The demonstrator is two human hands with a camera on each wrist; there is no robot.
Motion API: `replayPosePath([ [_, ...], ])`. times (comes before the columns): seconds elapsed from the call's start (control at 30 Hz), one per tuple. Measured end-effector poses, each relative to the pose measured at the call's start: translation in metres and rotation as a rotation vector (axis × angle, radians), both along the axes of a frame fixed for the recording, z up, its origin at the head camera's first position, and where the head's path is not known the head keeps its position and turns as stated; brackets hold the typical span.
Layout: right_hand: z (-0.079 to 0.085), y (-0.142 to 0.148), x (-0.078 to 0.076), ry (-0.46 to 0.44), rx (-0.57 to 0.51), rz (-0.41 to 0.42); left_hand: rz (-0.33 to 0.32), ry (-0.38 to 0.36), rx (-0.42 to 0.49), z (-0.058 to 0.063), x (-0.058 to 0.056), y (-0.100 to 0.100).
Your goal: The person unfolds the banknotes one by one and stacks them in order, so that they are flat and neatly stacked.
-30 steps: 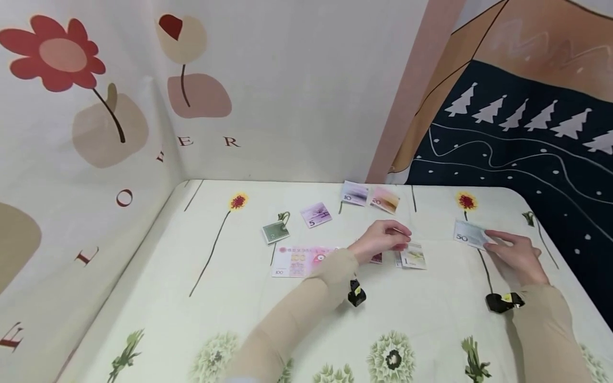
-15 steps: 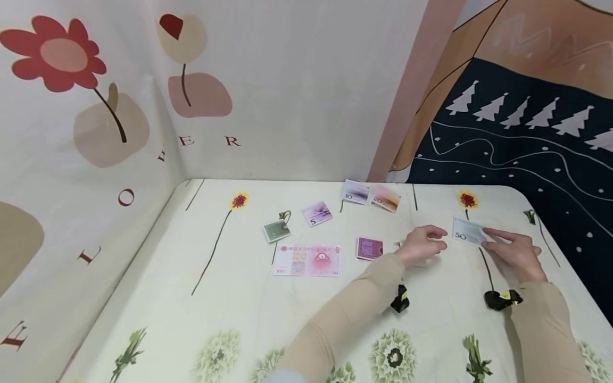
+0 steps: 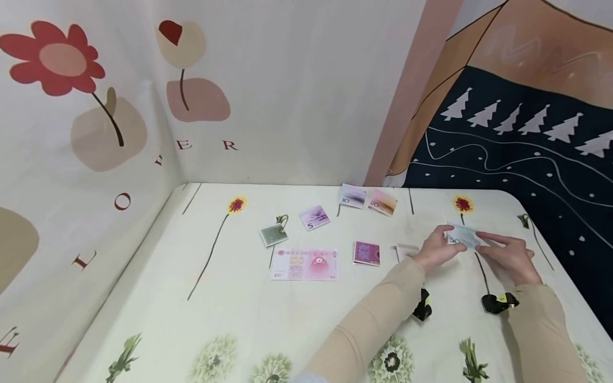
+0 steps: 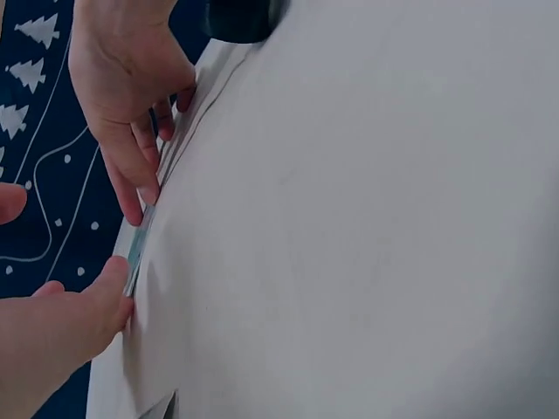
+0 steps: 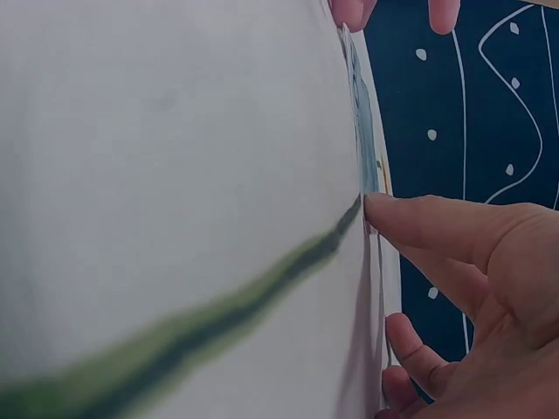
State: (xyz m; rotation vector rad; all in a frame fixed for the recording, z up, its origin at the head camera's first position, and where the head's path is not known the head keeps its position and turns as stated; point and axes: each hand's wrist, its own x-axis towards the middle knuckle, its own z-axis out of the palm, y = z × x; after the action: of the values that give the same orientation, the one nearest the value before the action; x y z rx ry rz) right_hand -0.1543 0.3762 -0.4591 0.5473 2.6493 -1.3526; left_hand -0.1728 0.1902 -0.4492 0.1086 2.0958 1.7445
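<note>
A pale blue-green play banknote (image 3: 464,235) marked 50 lies at the right of the table in the head view. My right hand (image 3: 510,258) pinches its right end between thumb and forefinger. My left hand (image 3: 437,247) has thumb and forefinger at its left end. Seen nearly edge-on, the note (image 4: 138,244) runs between both hands in the left wrist view. The right thumb (image 5: 410,223) touches the note in the right wrist view. Just left of my left hand, another banknote (image 3: 406,250) is mostly hidden by that arm.
Other banknotes lie about: a pink 100 (image 3: 305,265), a folded magenta one (image 3: 366,254), a green 2 (image 3: 274,235), a purple 5 (image 3: 314,217), a 10 (image 3: 353,196) and a 20 (image 3: 382,202). White cloth walls stand behind and left.
My left hand has moved right from over the 1 note to the left end of the 50 note. My right hand has kept hold of that note's right end.
</note>
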Motion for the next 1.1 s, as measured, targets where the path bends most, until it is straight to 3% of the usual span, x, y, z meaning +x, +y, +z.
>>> replayPosePath([
  [0.23, 0.000, 0.000, 0.001, 0.012, 0.047, 0.042, 0.131, -0.121, 0.291, -0.006, -0.002, 0.004],
  [0.33, -0.001, 0.000, 0.001, 0.024, 0.076, 0.061, 0.157, -0.152, 0.438, -0.010, -0.002, 0.005],
  [0.4, -0.001, 0.000, 0.002, 0.028, 0.086, 0.069, 0.151, -0.162, 0.480, -0.013, -0.001, 0.006],
  [0.57, -0.002, -0.001, 0.003, 0.035, 0.082, 0.076, 0.111, -0.149, 0.425, -0.016, 0.001, 0.007],
  [0.8, 0.000, -0.002, 0.007, 0.062, 0.085, 0.130, 0.060, -0.055, 0.218, -0.016, 0.004, 0.003],
  [0.87, 0.000, -0.003, 0.009, 0.074, 0.081, 0.154, 0.081, -0.030, 0.173, -0.015, 0.005, 0.002],
  [1.1, 0.007, -0.020, 0.011, 0.087, 0.054, 0.243, 0.248, 0.043, 0.104, -0.014, 0.005, -0.001],
])
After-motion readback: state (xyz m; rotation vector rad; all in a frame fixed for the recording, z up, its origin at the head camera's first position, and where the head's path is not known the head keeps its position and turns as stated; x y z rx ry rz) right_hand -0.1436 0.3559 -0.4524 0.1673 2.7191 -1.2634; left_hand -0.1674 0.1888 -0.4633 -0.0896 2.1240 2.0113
